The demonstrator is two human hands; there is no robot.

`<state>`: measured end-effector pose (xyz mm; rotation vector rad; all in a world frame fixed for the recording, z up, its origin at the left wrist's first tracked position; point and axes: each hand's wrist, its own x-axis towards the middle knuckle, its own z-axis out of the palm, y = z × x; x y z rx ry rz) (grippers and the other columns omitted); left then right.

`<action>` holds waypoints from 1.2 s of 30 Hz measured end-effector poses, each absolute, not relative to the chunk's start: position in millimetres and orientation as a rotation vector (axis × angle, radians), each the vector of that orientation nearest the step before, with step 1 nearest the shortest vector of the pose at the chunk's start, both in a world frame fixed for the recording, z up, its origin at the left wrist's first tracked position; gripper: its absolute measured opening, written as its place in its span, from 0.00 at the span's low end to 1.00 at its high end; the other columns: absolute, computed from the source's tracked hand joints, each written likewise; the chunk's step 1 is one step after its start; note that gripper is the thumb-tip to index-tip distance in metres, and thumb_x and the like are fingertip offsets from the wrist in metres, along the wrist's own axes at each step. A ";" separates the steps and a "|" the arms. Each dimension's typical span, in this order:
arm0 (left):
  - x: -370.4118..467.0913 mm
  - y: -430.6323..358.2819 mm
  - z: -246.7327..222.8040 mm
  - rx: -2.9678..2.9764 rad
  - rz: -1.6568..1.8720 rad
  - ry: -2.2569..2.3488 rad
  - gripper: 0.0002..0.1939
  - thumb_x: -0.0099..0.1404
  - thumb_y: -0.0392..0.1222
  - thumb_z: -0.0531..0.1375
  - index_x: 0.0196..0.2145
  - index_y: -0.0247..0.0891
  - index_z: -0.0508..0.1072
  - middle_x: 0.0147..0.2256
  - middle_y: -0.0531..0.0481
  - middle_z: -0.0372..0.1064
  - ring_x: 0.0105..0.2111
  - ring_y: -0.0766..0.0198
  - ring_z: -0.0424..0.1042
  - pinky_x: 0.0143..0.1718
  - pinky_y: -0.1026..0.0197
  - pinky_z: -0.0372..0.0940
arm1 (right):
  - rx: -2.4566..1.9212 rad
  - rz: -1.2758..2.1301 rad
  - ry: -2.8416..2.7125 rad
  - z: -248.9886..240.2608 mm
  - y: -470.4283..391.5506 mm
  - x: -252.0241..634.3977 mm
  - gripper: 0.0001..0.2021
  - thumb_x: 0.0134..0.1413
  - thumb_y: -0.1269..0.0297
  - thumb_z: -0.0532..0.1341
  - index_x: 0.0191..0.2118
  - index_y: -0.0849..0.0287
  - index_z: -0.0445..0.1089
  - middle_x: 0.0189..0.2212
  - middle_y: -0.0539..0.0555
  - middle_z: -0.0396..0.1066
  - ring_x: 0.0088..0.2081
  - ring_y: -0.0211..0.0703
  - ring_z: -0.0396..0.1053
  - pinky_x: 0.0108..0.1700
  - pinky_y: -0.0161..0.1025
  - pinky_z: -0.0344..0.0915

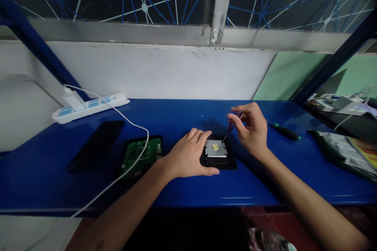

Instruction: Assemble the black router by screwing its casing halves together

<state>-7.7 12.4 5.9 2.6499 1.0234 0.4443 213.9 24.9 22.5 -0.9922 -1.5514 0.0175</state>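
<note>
My right hand (250,127) is closed round the handle of a small screwdriver (229,128). Its thin shaft slants down to the upper right corner of a silver metal plate (210,152). A small yellowish square pad (215,147) sits in the middle of that plate. The plate lies in a black plastic casing (232,163) on the blue table. Across the casing's left side rests my left hand (190,155), fingers spread and thumb along the near edge, steadying it. The left part of the casing is hidden under this hand.
Left of my hands is a green circuit board (134,155) in a black shell, crossed by a white cable (129,123). A dark flat panel (97,145) and a power strip (91,106) lie farther left. Another screwdriver (285,131) and a foil bag (344,151) lie right.
</note>
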 end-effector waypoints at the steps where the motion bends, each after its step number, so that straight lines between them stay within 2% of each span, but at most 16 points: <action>1: -7.6 12.1 6.0 2.652 0.436 1.029 0.56 0.52 0.70 0.65 0.67 0.34 0.54 0.61 0.34 0.60 0.61 0.38 0.57 0.60 0.40 0.59 | -0.992 0.081 -1.530 21.7 23.9 212.7 0.06 0.62 0.61 0.64 0.44 0.52 0.71 0.36 0.51 0.70 0.31 0.40 0.73 0.32 0.41 0.72; 4: -7.4 11.3 6.2 2.665 0.422 1.043 0.56 0.53 0.71 0.65 0.67 0.32 0.54 0.61 0.33 0.60 0.62 0.38 0.57 0.61 0.40 0.58 | -0.973 0.248 -1.481 19.5 20.6 209.8 0.10 0.69 0.62 0.55 0.51 0.53 0.68 0.40 0.54 0.74 0.34 0.42 0.78 0.34 0.41 0.75; 8: -7.1 10.5 6.3 2.674 0.439 1.049 0.55 0.53 0.71 0.65 0.66 0.31 0.56 0.60 0.33 0.61 0.61 0.40 0.58 0.61 0.42 0.59 | -0.917 0.315 -1.511 19.4 19.5 210.2 0.13 0.71 0.61 0.48 0.50 0.53 0.68 0.47 0.55 0.75 0.40 0.44 0.79 0.41 0.46 0.76; 11: -7.2 10.7 6.5 2.668 0.443 1.037 0.54 0.53 0.71 0.65 0.66 0.33 0.56 0.61 0.34 0.61 0.61 0.39 0.58 0.61 0.41 0.58 | -0.937 0.237 -1.574 22.1 21.2 212.3 0.11 0.69 0.59 0.53 0.49 0.53 0.70 0.47 0.56 0.71 0.39 0.44 0.76 0.38 0.45 0.76; 15: -7.8 11.1 7.1 2.650 0.446 1.025 0.54 0.53 0.71 0.64 0.66 0.35 0.55 0.61 0.35 0.60 0.61 0.38 0.58 0.60 0.40 0.59 | -1.038 0.037 -1.596 24.8 22.4 212.4 0.09 0.62 0.59 0.64 0.47 0.50 0.73 0.38 0.53 0.66 0.36 0.43 0.71 0.33 0.42 0.75; 17: -7.8 10.9 7.3 2.648 0.441 1.025 0.54 0.53 0.72 0.64 0.66 0.35 0.55 0.61 0.35 0.60 0.61 0.38 0.58 0.60 0.40 0.59 | -1.038 0.088 -1.556 23.9 22.0 211.3 0.13 0.62 0.61 0.63 0.51 0.50 0.71 0.37 0.52 0.68 0.34 0.42 0.72 0.32 0.42 0.75; 19: -7.6 10.7 6.9 2.642 0.444 1.031 0.54 0.53 0.72 0.65 0.66 0.35 0.56 0.61 0.35 0.61 0.61 0.39 0.58 0.60 0.40 0.59 | -1.008 0.202 -1.505 21.8 21.3 210.3 0.14 0.66 0.62 0.58 0.56 0.50 0.66 0.39 0.53 0.72 0.35 0.42 0.75 0.30 0.40 0.75; 22: -7.5 10.7 5.0 2.629 0.458 1.034 0.54 0.52 0.71 0.65 0.66 0.36 0.55 0.60 0.36 0.61 0.61 0.39 0.58 0.60 0.41 0.59 | -0.961 0.310 -1.490 18.9 20.5 209.9 0.13 0.69 0.62 0.52 0.54 0.52 0.66 0.44 0.55 0.75 0.39 0.44 0.78 0.36 0.44 0.77; 24: -7.7 10.9 3.5 2.626 0.467 1.031 0.55 0.53 0.72 0.65 0.67 0.36 0.54 0.61 0.36 0.61 0.61 0.39 0.58 0.60 0.40 0.59 | -0.940 0.318 -1.520 18.1 20.3 210.4 0.12 0.70 0.61 0.51 0.52 0.53 0.68 0.46 0.56 0.76 0.39 0.45 0.78 0.40 0.48 0.77; 27: -8.0 10.9 3.0 2.626 0.475 1.032 0.55 0.53 0.72 0.64 0.67 0.36 0.54 0.60 0.36 0.61 0.61 0.39 0.59 0.60 0.40 0.59 | -0.947 0.272 -1.563 19.1 20.4 211.3 0.11 0.68 0.59 0.54 0.50 0.53 0.68 0.45 0.55 0.73 0.36 0.43 0.77 0.35 0.44 0.75; 30: -7.9 10.5 4.9 2.632 0.467 1.032 0.54 0.53 0.71 0.65 0.66 0.35 0.56 0.60 0.35 0.61 0.60 0.39 0.59 0.60 0.41 0.59 | -0.995 0.177 -1.573 21.4 21.4 212.3 0.09 0.66 0.59 0.58 0.49 0.53 0.69 0.40 0.53 0.68 0.32 0.40 0.73 0.31 0.40 0.73; 36: -6.9 10.3 7.2 2.623 0.454 1.034 0.54 0.53 0.71 0.65 0.67 0.38 0.54 0.61 0.36 0.60 0.61 0.39 0.58 0.60 0.41 0.59 | -1.037 0.022 -1.577 22.9 24.2 213.9 0.10 0.59 0.60 0.65 0.46 0.53 0.70 0.34 0.50 0.64 0.30 0.39 0.66 0.31 0.40 0.73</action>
